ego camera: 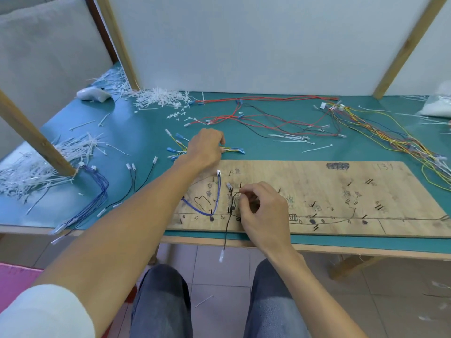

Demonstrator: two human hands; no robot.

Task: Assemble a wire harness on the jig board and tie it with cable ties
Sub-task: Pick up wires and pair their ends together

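A wooden jig board (329,191) with pegs and handwritten marks lies along the table's front edge. A blue wire (216,203) loops between pegs at its left end. Beside it a black wire (228,228) runs down the board and hangs over the table edge. My right hand (263,211) hovers over the board with curled fingers, pinching the black wire near a peg. My left hand (206,148) reaches past the board's far edge and grips a bundle of yellow wires with blue terminals (234,150).
Red and black wires (268,118) sprawl at the back centre, a multicoloured bundle (390,135) at the right. Loose cable ties (290,139) lie mid-table, cut tie scraps (158,97) pile at the back left. Blue wires (97,191) and black wires (136,181) lie left. Wooden posts frame the table.
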